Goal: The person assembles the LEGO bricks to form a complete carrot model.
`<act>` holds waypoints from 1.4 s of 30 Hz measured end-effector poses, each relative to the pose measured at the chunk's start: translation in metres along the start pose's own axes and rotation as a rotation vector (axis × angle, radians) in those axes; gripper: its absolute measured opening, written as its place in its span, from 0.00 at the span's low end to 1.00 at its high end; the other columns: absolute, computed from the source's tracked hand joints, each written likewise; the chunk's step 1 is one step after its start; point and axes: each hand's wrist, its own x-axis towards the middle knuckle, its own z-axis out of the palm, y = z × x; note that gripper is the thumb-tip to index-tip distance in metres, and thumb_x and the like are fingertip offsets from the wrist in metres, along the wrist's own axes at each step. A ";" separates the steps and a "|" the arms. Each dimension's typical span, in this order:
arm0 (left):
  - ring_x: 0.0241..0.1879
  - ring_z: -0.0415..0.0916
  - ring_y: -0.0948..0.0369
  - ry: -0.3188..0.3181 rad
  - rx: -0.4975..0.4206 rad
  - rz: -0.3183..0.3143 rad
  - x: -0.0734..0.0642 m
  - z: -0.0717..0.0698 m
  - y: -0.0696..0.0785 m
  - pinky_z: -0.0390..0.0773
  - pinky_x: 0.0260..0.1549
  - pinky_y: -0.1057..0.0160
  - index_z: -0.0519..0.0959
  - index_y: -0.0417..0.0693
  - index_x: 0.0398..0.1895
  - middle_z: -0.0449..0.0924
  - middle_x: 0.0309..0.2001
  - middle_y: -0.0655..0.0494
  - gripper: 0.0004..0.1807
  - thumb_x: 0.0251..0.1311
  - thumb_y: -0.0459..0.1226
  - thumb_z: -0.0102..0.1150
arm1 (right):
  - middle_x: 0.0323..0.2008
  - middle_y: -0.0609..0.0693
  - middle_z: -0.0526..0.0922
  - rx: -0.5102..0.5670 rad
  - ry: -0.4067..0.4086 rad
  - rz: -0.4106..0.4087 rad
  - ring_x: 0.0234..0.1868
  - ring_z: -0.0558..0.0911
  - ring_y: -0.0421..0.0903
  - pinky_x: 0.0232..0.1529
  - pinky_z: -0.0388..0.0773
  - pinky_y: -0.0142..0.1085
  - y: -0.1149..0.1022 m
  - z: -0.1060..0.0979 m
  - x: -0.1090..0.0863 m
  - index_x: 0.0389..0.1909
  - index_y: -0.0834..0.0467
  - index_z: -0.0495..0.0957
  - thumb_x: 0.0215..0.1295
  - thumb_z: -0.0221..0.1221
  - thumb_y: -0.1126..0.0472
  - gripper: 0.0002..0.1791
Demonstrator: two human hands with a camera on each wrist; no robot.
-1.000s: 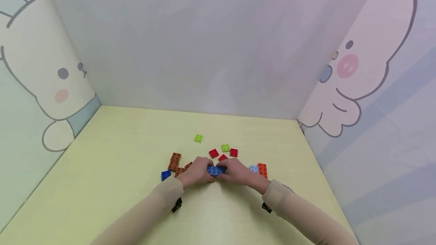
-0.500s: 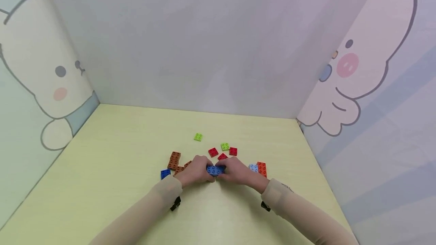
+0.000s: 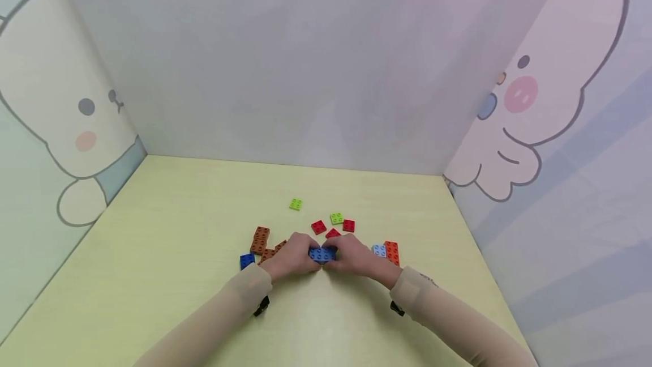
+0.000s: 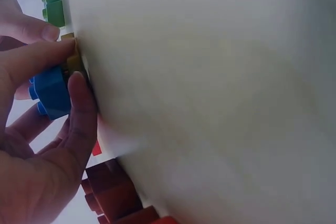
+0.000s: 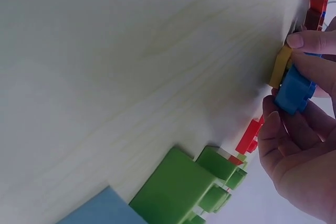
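A blue brick (image 3: pixel 322 254) with studs on top lies between my two hands, near the middle of the table. My left hand (image 3: pixel 295 254) pinches its left end between thumb and fingers. The right end is gripped by my right hand (image 3: pixel 351 255), the fingertips of both hands almost meeting. Under the blue brick a yellow brick (image 5: pixel 280 66) shows in the right wrist view, low over the table. The left wrist view also shows part of this yellow brick (image 4: pixel 74 64) beside the fingertips. From the head, the hands hide most of it.
Several brown bricks (image 3: pixel 258 246) and a dark blue brick (image 3: pixel 247 260) lie left of my left hand. Beyond the hands are red bricks (image 3: pixel 318 227) and lime green bricks (image 3: pixel 296 204). To the right sit a light blue brick (image 3: pixel 379 250) and an orange-red brick (image 3: pixel 391 252). Walls enclose the table (image 3: pixel 204 203).
Both hands stay on the blue brick in nearly the same place. Only the head view has shifted slightly; the loose bricks keep their positions on the table.
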 end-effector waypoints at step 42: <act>0.28 0.69 0.64 -0.003 0.018 0.053 -0.002 -0.001 0.001 0.68 0.30 0.65 0.85 0.56 0.28 0.75 0.23 0.67 0.06 0.47 0.42 0.73 | 0.33 0.36 0.79 -0.001 0.060 -0.022 0.34 0.75 0.37 0.38 0.73 0.31 0.007 0.010 0.002 0.40 0.51 0.82 0.52 0.72 0.53 0.15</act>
